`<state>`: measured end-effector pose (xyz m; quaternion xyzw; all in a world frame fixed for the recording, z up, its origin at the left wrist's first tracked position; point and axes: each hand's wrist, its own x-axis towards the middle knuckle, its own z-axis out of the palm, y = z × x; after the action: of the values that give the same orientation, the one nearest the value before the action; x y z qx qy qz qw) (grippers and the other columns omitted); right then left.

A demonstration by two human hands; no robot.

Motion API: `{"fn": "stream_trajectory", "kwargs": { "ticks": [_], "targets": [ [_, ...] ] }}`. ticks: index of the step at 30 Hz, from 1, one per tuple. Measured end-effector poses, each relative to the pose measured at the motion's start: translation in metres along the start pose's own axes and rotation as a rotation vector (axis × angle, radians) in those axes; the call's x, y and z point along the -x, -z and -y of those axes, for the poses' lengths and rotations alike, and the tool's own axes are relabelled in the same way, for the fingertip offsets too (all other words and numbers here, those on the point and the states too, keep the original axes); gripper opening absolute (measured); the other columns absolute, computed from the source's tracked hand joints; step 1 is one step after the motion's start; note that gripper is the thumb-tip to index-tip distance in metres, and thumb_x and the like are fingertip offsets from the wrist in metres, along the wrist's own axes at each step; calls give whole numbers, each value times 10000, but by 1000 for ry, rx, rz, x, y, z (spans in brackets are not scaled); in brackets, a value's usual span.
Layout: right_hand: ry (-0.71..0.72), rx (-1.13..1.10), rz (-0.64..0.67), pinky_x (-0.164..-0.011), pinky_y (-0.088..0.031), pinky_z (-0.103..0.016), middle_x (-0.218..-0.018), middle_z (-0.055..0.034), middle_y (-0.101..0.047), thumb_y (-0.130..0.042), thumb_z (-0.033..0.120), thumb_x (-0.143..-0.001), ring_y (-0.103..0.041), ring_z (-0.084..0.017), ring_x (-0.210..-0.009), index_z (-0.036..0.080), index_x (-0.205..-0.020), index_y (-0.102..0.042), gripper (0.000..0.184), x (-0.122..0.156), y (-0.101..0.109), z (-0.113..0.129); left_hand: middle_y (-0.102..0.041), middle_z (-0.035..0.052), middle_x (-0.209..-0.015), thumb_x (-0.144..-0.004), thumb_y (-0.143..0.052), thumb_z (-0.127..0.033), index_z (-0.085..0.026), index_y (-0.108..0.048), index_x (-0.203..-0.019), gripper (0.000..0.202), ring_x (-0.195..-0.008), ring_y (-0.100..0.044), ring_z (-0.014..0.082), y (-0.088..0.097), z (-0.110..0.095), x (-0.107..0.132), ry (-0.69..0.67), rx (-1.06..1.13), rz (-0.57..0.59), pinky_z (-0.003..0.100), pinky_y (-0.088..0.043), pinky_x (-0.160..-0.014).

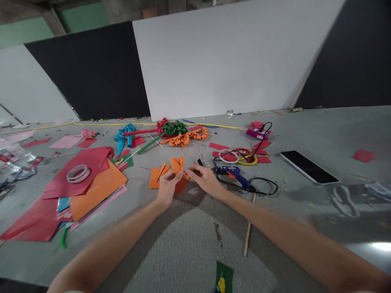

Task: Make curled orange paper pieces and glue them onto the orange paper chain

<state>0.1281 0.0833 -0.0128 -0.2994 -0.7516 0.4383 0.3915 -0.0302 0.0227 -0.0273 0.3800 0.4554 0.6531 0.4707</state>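
Observation:
In the middle of the head view, my left hand (169,184) is closed on a piece of folded orange paper (177,164), which sticks up above the fingers. My right hand (205,178) meets it from the right, fingertips pinched at the paper's edge; the exact contact is too small to make out. Orange paper squares (154,179) lie on the floor beneath and beside the left hand, with narrow folded strips on top. Right of my right hand lies a blue glue gun (241,178) with a black cord.
Paper flowers in blue (121,138), green (174,128) and orange (183,139) lie beyond the hands. Stacked coloured sheets (97,187) with tape rolls (78,173) are left. A phone (308,167), a purple power strip (257,133) and a wooden stick (249,232) lie right.

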Motion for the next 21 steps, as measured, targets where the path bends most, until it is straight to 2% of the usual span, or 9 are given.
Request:
{"fn": "stream_trajectory", "kwargs": {
  "ticks": [4,8,12,14,17,21],
  "targets": [
    [51,50,57,-667,-441,-288,-777,-29,-685,-602,489,-930,-588,-169,-713,187,-855,-701,326,1,0,5,-647,19,-769,-657,-881,-493,-178,-726,-641,352,-769,-601,151,1,1,-4,-19,41,-70,286,-510,-773],
    [77,104,102,-641,-418,-280,-778,-23,-685,-643,494,-904,-545,-149,-666,190,-868,-719,316,3,-2,7,-686,55,-861,-663,-879,-498,-177,-797,-780,351,-879,-639,185,1,0,-4,37,64,-14,315,-522,-849],
    [101,102,159,-642,-425,-282,-838,-34,-719,-672,515,-886,-554,-150,-667,198,-845,-747,329,4,-5,7,-667,37,-806,-690,-867,-480,-172,-750,-647,333,-823,-628,166,2,2,-2,-7,1,25,304,-520,-819],
    [110,86,153,-652,-429,-288,-824,-36,-724,-672,510,-891,-564,-158,-678,204,-808,-753,328,4,-5,7,-671,26,-794,-702,-865,-457,-177,-742,-633,313,-813,-627,157,2,3,-2,-33,-9,34,295,-520,-818],
    [97,78,118,-646,-427,-287,-781,-32,-714,-659,510,-899,-557,-156,-659,202,-780,-748,342,3,-5,6,-715,31,-826,-699,-865,-452,-189,-778,-725,278,-837,-656,168,3,5,-3,-1,7,26,311,-529,-850],
    [38,40,53,-655,-440,-283,-801,-35,-730,-648,508,-905,-591,-167,-696,194,-843,-759,339,2,-2,0,-749,56,-805,-644,-887,-476,-165,-775,-770,354,-768,-686,187,1,6,-4,59,65,-74,332,-557,-792]
  ]
}}
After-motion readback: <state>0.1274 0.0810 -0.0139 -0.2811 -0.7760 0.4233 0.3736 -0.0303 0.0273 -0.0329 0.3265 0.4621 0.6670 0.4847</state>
